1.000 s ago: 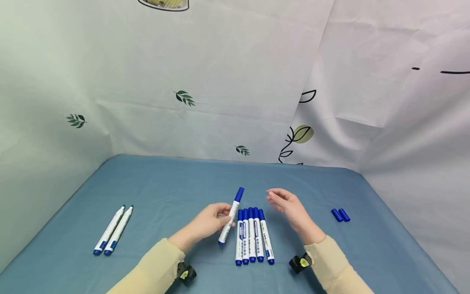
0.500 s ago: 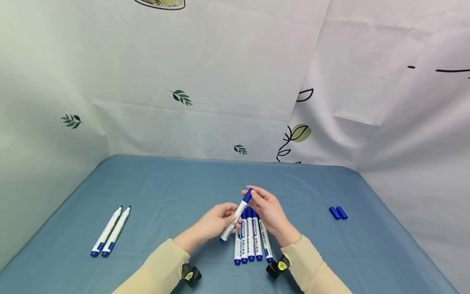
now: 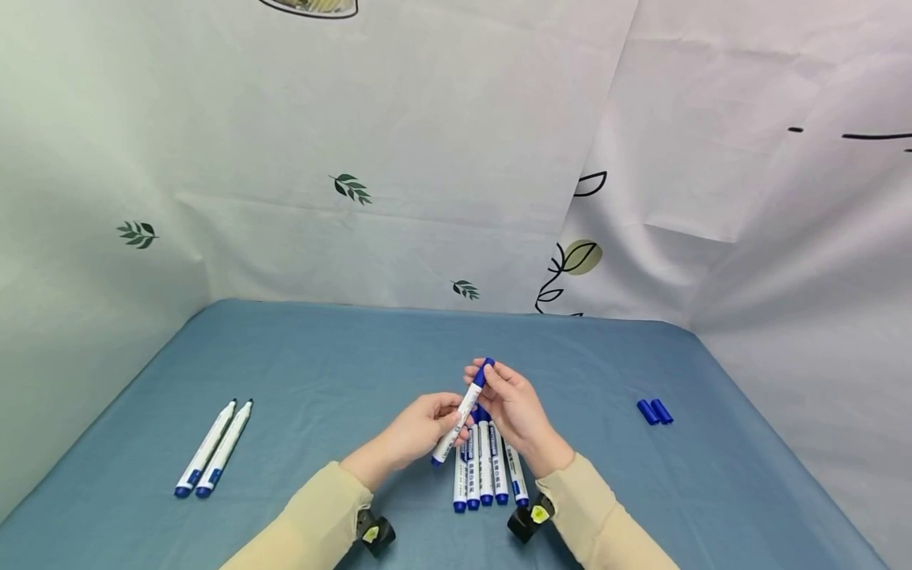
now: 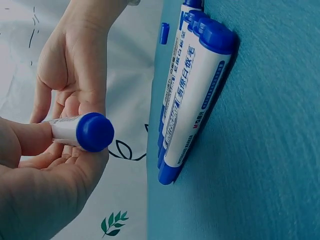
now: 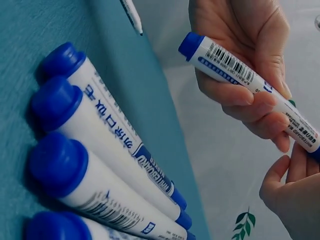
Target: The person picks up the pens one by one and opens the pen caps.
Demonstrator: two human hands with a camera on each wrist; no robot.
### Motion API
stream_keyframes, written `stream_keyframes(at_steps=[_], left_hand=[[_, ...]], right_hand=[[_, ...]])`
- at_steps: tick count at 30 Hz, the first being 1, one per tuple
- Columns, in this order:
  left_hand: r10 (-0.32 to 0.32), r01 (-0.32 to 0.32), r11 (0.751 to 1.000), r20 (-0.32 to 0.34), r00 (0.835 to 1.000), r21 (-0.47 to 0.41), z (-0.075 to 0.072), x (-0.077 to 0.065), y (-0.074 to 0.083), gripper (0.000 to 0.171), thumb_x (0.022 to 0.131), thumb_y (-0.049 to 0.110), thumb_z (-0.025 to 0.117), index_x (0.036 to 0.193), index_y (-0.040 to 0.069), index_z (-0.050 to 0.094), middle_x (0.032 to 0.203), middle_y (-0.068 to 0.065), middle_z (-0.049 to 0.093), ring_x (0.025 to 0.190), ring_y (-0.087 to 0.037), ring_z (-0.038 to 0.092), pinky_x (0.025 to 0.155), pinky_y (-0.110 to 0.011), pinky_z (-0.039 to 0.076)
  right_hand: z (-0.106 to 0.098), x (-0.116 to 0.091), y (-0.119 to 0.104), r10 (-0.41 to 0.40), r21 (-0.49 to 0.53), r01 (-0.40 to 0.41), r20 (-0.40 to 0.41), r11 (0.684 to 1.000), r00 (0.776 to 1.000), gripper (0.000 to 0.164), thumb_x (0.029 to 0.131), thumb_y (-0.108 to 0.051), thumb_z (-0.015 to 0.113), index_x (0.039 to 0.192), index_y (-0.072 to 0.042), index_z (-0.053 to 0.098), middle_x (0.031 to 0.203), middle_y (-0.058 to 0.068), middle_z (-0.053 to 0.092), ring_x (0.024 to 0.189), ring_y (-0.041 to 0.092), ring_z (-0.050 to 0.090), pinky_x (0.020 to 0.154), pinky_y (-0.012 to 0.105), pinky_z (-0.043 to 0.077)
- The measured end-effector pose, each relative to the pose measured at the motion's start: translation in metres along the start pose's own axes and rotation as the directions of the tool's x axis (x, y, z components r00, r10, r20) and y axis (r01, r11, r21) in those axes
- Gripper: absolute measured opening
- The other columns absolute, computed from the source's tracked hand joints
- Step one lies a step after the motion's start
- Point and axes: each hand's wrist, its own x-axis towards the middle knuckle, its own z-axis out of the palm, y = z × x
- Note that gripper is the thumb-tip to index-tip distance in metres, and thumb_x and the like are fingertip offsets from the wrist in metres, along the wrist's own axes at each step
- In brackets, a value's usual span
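Note:
A white whiteboard marker (image 3: 458,424) with a blue cap (image 3: 484,371) is tilted above the table, its cap end up and away. My left hand (image 3: 425,430) grips the barrel; in the right wrist view its fingers curl under the label. At the cap, my right hand (image 3: 518,412) pinches with thumb and fingers. Below the two hands lies a row of several capped markers (image 3: 486,467) side by side, their far ends partly hidden by my right hand. The left wrist view shows the held marker's blue end plug (image 4: 95,132) pointing at the camera.
Two uncapped markers (image 3: 223,450) lie together on the left of the blue tablecloth (image 3: 321,348), dark tips facing away. Two loose blue caps (image 3: 655,412) rest side by side on the right. A pale printed curtain (image 3: 427,142) hangs behind the table.
My right hand has moved left from beside the row and taken hold of the held marker's cap. The left hand has shifted slightly right with the marker, now tilted more to the right.

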Motion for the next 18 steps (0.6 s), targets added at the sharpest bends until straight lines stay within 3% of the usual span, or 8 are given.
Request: stream_keyframes(at_steps=[4,8,12,18], left_hand=[[-0.008,0.010,0.999,0.043,0.999,-0.043,0.000,0.000,-0.001,0.029,0.101,0.001,0.035,0.122,-0.017,0.044,0.098,-0.020,0.059,0.078,-0.010,0.059,0.079,-0.034,0.054],[-0.015,0.021,0.997,0.077,0.997,-0.080,0.000,-0.001,-0.002,0.030,0.102,0.003,0.034,0.121,-0.018,0.044,0.094,-0.013,0.060,0.077,-0.008,0.059,0.079,-0.033,0.054],[-0.021,0.025,0.995,0.042,0.999,-0.097,0.002,-0.002,-0.002,0.029,0.101,0.001,0.035,0.118,-0.019,0.046,0.090,-0.011,0.060,0.073,-0.006,0.058,0.073,-0.028,0.054],[-0.069,0.064,0.988,-0.031,0.997,-0.137,0.009,0.002,0.005,0.028,0.101,0.001,0.038,0.117,-0.017,0.051,0.085,-0.008,0.061,0.068,-0.005,0.059,0.070,-0.023,0.054]], right_hand=[[0.003,0.000,0.000,-0.008,0.039,0.008,0.005,0.999,1.000,0.024,0.103,-0.009,0.033,0.112,-0.006,0.055,0.094,-0.003,0.066,0.095,0.008,0.064,0.099,0.030,0.045],[0.004,0.001,0.001,-0.027,0.069,0.026,0.013,0.997,1.000,0.022,0.103,-0.010,0.036,0.105,-0.010,0.058,0.092,-0.004,0.066,0.092,0.007,0.064,0.089,0.024,0.049],[0.006,0.003,0.001,-0.038,0.063,0.039,-0.017,0.997,0.999,0.021,0.103,-0.012,0.038,0.101,-0.009,0.060,0.090,-0.004,0.065,0.089,0.007,0.065,0.087,0.023,0.050],[0.012,0.009,-0.003,-0.053,0.082,0.064,-0.125,0.995,0.991,0.022,0.102,-0.012,0.040,0.100,-0.001,0.059,0.082,-0.004,0.064,0.080,0.006,0.065,0.080,0.022,0.051]])
